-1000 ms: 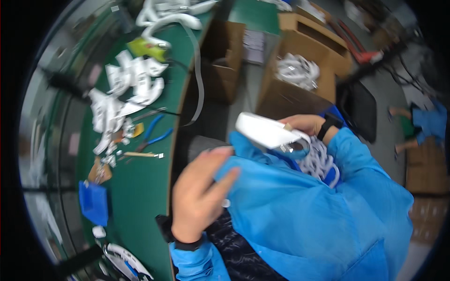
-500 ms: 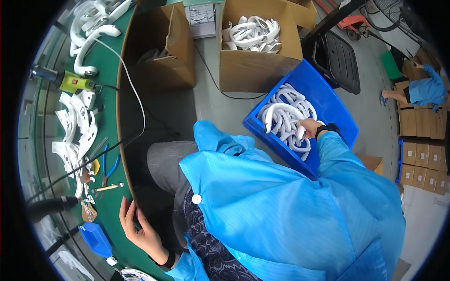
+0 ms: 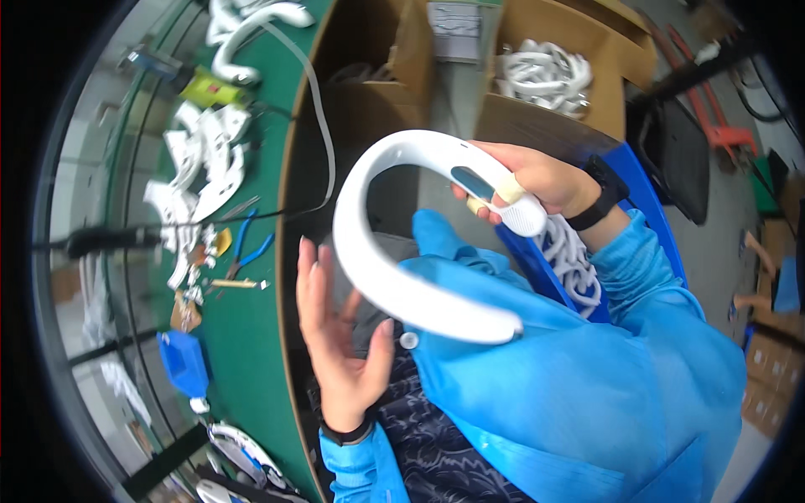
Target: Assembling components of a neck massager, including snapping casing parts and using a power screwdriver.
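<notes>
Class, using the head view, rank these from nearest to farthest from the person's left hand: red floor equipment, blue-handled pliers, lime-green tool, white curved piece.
From the left hand:
1. White curved piece: just to its right, held in the right hand.
2. Blue-handled pliers: left, on the green bench.
3. Lime-green tool: farther up the bench.
4. Red floor equipment: far right.

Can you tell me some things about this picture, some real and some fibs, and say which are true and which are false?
1. The right hand holds a big white curved piece. True.
2. The left hand holds a red cup. False: it is open and empty.
3. Blue-handled pliers lie on the green table. True.
4. The blue bin holds apples. False: it holds white loops.
5. The person's sleeves are blue. True.
</notes>
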The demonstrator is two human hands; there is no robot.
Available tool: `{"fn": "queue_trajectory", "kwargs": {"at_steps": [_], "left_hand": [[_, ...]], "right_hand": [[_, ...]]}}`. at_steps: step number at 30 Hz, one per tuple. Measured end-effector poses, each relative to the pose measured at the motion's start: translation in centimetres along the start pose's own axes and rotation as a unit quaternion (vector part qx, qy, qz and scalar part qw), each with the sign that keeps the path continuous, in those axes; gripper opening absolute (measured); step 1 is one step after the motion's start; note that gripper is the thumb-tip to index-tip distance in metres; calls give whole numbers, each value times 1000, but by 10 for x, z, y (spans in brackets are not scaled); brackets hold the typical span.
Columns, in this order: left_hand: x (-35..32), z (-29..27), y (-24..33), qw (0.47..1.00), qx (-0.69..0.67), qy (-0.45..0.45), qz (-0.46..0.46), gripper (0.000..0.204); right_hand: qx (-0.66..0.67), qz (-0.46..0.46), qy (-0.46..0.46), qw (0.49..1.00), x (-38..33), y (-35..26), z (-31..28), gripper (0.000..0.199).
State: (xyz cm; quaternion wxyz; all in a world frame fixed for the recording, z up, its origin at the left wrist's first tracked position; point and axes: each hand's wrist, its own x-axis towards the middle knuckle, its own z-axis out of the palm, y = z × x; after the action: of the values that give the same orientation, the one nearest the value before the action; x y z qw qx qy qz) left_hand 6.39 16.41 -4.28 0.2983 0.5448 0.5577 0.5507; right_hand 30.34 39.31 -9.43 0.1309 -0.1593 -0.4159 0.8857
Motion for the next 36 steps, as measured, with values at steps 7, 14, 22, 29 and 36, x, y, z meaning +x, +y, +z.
{"fn": "queue_trajectory", "kwargs": {"at_steps": [7,14,22,29,36], "left_hand": [[-25,-33,38,926,-341,157,-47,99],[-48,-63,56,856,-365,363,43,89],[-66,-90,57,817,-423,381,90,85],[-70,-96,58,816,-438,365,98,78],[-65,-98,58,807,-449,373,95,80]], "right_hand": [[-191,-16,-98,977,63,-41,103,76],[-276,-56,-169,944,108,-36,158,85],[-375,-147,-212,891,139,-21,192,85],[-510,-246,-152,810,144,-17,207,77],[-521,-274,-127,798,156,-2,209,75]]}}
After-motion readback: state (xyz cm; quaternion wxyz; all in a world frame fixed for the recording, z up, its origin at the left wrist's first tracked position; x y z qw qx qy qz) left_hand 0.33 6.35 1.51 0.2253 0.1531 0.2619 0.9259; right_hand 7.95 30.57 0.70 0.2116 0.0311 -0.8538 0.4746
